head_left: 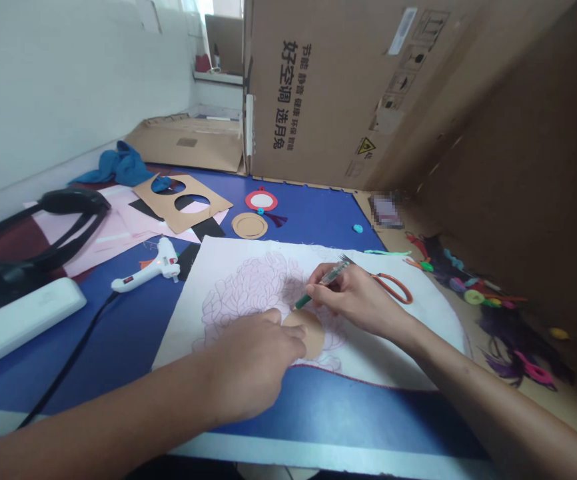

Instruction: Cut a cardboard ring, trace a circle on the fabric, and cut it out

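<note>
My right hand (343, 293) pinches a green pen (329, 275) with a clear barrel. Its tip points down at the upper left edge of a small round cardboard disc (313, 337). Fingers of my left hand (253, 357) press that disc onto a white cloth (403, 347); some fingertips are hidden. A pale pink pattern of many petal-like outlines (253, 283) covers the cloth's left part, partly under my hands. Just right of my right hand lie orange-handled scissors (394, 288), partly hidden behind it.
A white glue gun (151, 267) with a black cord lies left of the cloth. Behind are cardboard with two round holes (181, 212), a cardboard ring (249, 226) and a red-rimmed round piece (261, 200). Coloured bits and pink scissors (536, 370) lie right. A large carton (338, 93) stands behind.
</note>
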`<action>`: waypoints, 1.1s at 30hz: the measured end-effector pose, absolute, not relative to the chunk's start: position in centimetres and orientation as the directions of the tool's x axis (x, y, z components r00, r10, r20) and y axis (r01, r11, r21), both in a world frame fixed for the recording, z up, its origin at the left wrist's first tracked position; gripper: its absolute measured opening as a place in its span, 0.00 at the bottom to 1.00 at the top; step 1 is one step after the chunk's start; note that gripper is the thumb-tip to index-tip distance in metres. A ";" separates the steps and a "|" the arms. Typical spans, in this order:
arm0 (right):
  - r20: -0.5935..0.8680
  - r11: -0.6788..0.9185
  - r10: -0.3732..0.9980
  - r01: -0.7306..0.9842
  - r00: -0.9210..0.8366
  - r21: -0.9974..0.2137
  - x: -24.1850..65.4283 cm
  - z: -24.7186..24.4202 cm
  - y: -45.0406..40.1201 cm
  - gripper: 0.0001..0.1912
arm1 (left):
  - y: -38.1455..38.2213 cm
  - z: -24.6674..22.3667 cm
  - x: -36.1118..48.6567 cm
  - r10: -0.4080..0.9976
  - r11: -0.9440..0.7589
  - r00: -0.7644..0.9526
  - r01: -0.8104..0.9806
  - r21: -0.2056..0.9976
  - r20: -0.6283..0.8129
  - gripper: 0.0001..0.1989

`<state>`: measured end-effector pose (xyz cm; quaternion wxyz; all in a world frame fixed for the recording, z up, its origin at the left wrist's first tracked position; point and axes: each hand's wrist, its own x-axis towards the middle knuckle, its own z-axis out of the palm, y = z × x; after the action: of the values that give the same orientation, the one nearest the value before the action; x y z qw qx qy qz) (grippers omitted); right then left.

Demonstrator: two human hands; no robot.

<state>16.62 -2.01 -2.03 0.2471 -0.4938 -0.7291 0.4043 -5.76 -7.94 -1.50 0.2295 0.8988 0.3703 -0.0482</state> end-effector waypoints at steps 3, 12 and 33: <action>-0.039 0.170 0.930 0.524 -0.365 -0.835 17.2 -2.4 -2.0 0.14 | -8.0 -1.3 -5.7 0.644 -0.620 0.718 0.692 0.369 -0.264 0.13; -0.048 0.113 0.958 0.528 -0.283 -0.842 18.6 -2.6 -2.8 0.13 | -7.9 -1.0 -5.6 0.651 -0.619 0.712 0.699 0.357 -0.265 0.13; 0.060 0.148 0.982 0.523 -0.181 -0.839 20.9 -1.4 -7.2 0.19 | -6.6 0.3 -5.3 0.621 -0.581 0.673 0.740 0.340 -0.402 0.16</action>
<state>20.91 -7.17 -1.42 0.3264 -0.5504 -0.6835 0.3511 -5.29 -6.65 0.30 0.2460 0.8808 0.3861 -0.1205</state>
